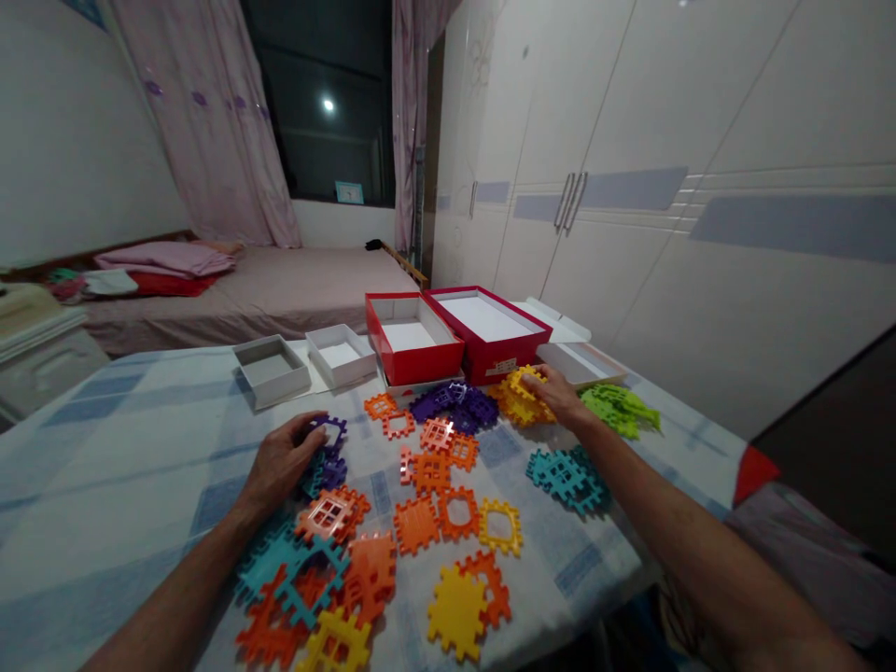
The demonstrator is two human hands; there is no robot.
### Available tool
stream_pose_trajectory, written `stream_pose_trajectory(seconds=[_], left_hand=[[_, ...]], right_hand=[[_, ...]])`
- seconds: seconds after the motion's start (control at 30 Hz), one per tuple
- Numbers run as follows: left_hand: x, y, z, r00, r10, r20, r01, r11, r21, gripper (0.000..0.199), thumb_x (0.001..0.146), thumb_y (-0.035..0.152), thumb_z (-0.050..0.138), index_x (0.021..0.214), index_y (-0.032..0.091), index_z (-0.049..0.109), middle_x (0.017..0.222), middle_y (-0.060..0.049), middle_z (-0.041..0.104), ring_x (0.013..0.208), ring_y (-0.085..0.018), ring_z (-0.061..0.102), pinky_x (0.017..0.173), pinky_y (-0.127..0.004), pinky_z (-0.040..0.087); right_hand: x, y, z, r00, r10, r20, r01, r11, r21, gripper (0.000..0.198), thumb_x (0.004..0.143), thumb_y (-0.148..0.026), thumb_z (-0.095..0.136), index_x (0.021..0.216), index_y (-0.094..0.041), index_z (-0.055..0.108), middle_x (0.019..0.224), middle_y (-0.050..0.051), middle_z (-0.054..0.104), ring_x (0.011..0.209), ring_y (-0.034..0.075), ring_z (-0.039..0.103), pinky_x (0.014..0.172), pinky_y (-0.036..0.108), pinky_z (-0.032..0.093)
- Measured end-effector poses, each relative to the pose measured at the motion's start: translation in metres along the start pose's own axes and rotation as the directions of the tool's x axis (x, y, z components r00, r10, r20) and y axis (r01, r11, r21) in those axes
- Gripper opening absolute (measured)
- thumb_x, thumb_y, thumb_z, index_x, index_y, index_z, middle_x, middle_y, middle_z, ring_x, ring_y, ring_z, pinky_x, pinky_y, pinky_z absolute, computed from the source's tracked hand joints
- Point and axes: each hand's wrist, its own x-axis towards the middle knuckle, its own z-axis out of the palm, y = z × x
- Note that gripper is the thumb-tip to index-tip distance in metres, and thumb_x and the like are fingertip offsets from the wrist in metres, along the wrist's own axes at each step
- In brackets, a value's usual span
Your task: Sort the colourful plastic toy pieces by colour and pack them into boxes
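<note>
Hands, two, at two tile heaps

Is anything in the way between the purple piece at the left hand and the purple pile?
Yes, two orange pieces lie on the tablecloth between them. They look flat, so the left hand could probably pass over.

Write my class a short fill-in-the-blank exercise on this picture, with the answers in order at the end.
1. The frame-like piece in the left hand is ____.
2. The toothed piece in the right hand is ____.
3. From the camera, the lime-green pile lies to the ____ of the yellow pile.
4. The tablecloth is white with ____ patches.

Answers: purple; yellow; right; blue
</note>
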Motion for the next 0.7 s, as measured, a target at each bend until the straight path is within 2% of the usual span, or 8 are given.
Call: stream_pose_trajectory(seconds=[0.17,0.27,0.33,0.4,0.47,0.57,0.63,0.7], left_hand=[[0.000,-0.001,0.002,1.000,0.010,-0.007,-0.010,0.999,-0.031,0.054,0.073,0.052,0.051,0.110,0.015,0.063,0.082,-0.004,0.069,0.073,-0.019,0.063,0.065,-0.027,0.047],[-0.001,0.002,0.002,0.999,0.030,-0.028,-0.031,0.999,-0.021,0.052,0.073,0.049,0.051,0.109,0.014,0.064,0.082,-0.003,0.068,0.072,-0.018,0.061,0.066,-0.026,0.046],[-0.001,0.003,0.002,0.999,0.039,-0.034,-0.040,0.999,-0.031,0.051,0.074,0.047,0.051,0.109,0.014,0.064,0.079,-0.003,0.067,0.069,-0.017,0.061,0.065,-0.026,0.046],[-0.001,0.003,0.002,0.998,0.043,-0.037,-0.045,0.998,-0.040,0.050,0.074,0.046,0.051,0.109,0.013,0.064,0.075,-0.002,0.067,0.066,-0.016,0.060,0.063,-0.026,0.045],[-0.001,0.002,0.003,0.998,0.046,-0.042,-0.048,0.998,-0.041,0.048,0.075,0.045,0.051,0.108,0.014,0.065,0.075,-0.002,0.066,0.065,-0.015,0.059,0.063,-0.025,0.045],[-0.001,0.000,0.004,0.997,0.052,-0.052,-0.054,0.998,-0.034,0.046,0.075,0.042,0.051,0.108,0.014,0.065,0.076,-0.002,0.066,0.066,-0.015,0.058,0.063,-0.025,0.044],[0.000,0.000,0.004,0.997,0.060,-0.055,-0.062,0.998,-0.031,0.045,0.075,0.042,0.051,0.108,0.014,0.065,0.078,-0.002,0.066,0.068,-0.015,0.058,0.064,-0.025,0.045],[-0.001,0.001,0.004,0.996,0.066,-0.056,-0.068,0.997,-0.029,0.045,0.075,0.042,0.052,0.108,0.014,0.065,0.078,-0.003,0.067,0.067,-0.015,0.059,0.064,-0.025,0.045]], right_hand=[[0.017,0.002,-0.005,0.993,-0.035,-0.111,0.016,0.987,-0.162,0.026,0.070,-0.030,0.056,0.090,-0.015,0.061,0.092,0.009,0.064,0.088,0.021,0.058,0.088,0.040,0.042],[0.010,-0.004,-0.011,0.988,-0.092,-0.126,0.063,0.975,-0.213,0.027,0.070,-0.028,0.055,0.093,-0.015,0.061,0.101,0.010,0.063,0.095,0.022,0.057,0.092,0.041,0.041],[-0.004,-0.012,-0.012,0.985,-0.148,-0.089,0.125,0.966,-0.226,0.027,0.072,-0.029,0.054,0.095,-0.016,0.061,0.103,0.010,0.062,0.094,0.022,0.058,0.091,0.040,0.042],[-0.025,-0.024,-0.009,0.982,-0.185,0.041,0.190,0.964,-0.186,0.028,0.076,-0.033,0.054,0.097,-0.017,0.061,0.101,0.009,0.064,0.091,0.021,0.060,0.087,0.039,0.045],[-0.051,-0.038,-0.001,0.947,-0.187,0.263,0.222,0.968,-0.113,0.030,0.079,-0.038,0.053,0.100,-0.018,0.061,0.100,0.007,0.064,0.089,0.020,0.060,0.081,0.036,0.048],[-0.091,-0.060,0.015,0.808,-0.199,0.554,0.283,0.956,-0.071,0.030,0.082,-0.039,0.054,0.102,-0.019,0.061,0.100,0.006,0.063,0.088,0.018,0.059,0.076,0.032,0.048],[-0.112,-0.071,0.025,0.738,-0.220,0.638,0.346,0.935,-0.078,0.026,0.084,-0.036,0.053,0.102,-0.019,0.061,0.100,0.005,0.062,0.087,0.017,0.058,0.074,0.031,0.047],[-0.128,-0.078,0.033,0.697,-0.240,0.676,0.405,0.909,-0.095,0.023,0.084,-0.033,0.053,0.102,-0.019,0.060,0.099,0.005,0.060,0.086,0.017,0.057,0.075,0.031,0.046]])
